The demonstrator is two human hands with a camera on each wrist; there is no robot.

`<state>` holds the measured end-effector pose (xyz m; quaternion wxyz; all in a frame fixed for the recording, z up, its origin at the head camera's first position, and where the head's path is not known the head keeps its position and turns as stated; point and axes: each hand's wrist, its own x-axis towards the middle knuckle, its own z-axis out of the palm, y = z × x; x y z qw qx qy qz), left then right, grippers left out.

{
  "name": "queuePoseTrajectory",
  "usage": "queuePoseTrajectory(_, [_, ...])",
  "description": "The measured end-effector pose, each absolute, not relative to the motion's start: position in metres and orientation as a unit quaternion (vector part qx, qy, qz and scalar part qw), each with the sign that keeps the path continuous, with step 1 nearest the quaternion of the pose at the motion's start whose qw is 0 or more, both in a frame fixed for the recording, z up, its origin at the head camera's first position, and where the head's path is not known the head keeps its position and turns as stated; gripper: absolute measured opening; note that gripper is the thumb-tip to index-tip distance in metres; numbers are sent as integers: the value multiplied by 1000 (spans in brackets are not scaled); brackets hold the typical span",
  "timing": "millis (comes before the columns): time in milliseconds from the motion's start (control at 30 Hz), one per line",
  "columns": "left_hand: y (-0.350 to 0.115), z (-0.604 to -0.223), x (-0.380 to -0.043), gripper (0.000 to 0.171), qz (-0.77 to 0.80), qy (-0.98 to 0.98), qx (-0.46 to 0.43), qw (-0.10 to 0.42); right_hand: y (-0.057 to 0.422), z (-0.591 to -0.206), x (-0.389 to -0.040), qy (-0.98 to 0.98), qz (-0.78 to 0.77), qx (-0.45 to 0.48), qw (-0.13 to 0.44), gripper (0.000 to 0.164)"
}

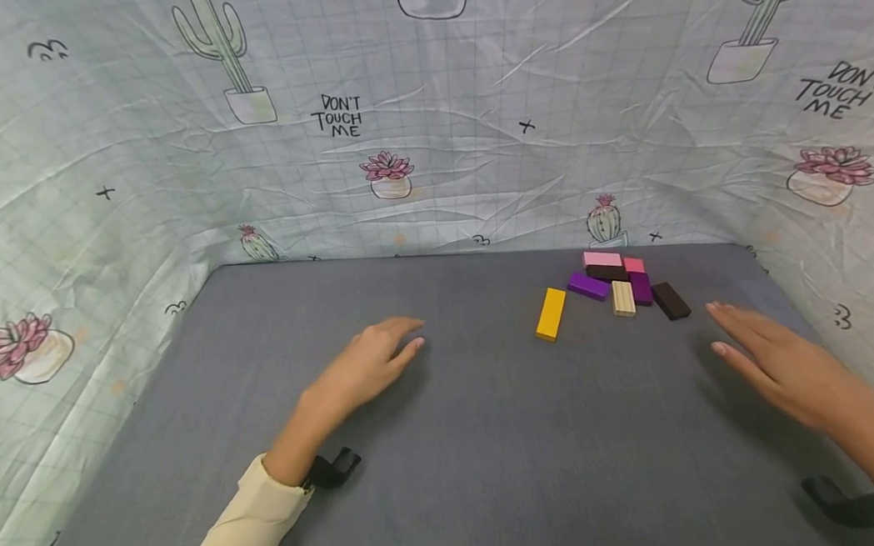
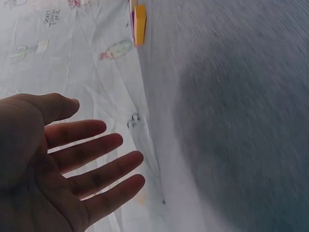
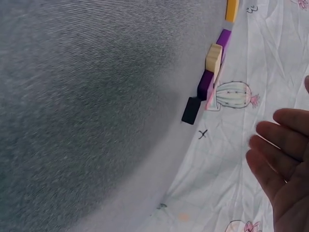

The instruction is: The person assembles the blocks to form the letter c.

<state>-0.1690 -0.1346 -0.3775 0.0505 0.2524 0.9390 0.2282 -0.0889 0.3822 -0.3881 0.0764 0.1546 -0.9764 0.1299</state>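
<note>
My left hand (image 1: 370,359) hovers over the middle-left of the grey table, fingers extended and nothing in it. At the right side my right hand (image 1: 792,368) is held out with straight fingers, also holding nothing. Nearest to it lies a dark brown block (image 1: 671,301). Beside that block sit a natural wood block (image 1: 623,298), a dark purple block (image 1: 641,288) and a violet block (image 1: 588,286). Behind them a light pink block (image 1: 602,259) overlaps another dark block (image 1: 606,273), with a coral-pink block (image 1: 634,265) alongside. A yellow block (image 1: 550,314) lies apart on the left.
A grey cloth-covered table (image 1: 463,455) spreads below both hands. Pale fabric (image 1: 463,79) printed with cacti and lettering hangs along the back and both sides. Black straps (image 1: 335,468) are worn on the wrists.
</note>
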Motion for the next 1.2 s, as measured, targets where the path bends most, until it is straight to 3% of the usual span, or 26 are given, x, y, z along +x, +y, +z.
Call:
queuePoseTrajectory(333, [-104, -377, -180, 37, 248, 917, 305, 62, 376, -384, -106, -969, 95, 194, 116, 33])
queuePoseTrajectory(933, [-45, -382, -202, 36, 252, 886, 379, 91, 365, -377, -134, -970, 90, 213, 75, 30])
queuePoseTrajectory(1200, [-25, -385, -212, 39, 246, 878, 400, 95, 362, -375, -151, -960, 90, 249, 92, 29])
